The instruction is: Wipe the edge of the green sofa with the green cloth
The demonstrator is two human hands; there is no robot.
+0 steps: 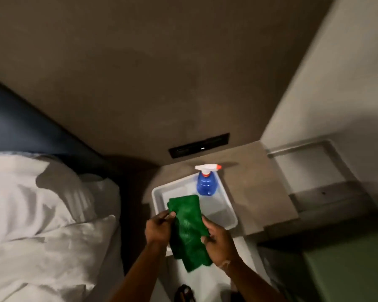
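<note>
Both my hands hold a folded green cloth [188,229] over the near end of a white plastic tub [227,212]. My left hand [158,228] pinches its left edge between thumb and fingers. My right hand [216,241] grips its right side lower down. The cloth hangs down past the tub's near rim. A pale green surface, apparently the sofa [347,269], fills the lower right corner, apart from both hands.
A blue spray bottle [206,184] with a white and orange trigger stands in the tub's far corner. The tub rests on a brown bedside shelf [258,192] against the wall. A bed with white bedding [46,214] lies to the left. A black outlet panel [199,146] sits on the wall.
</note>
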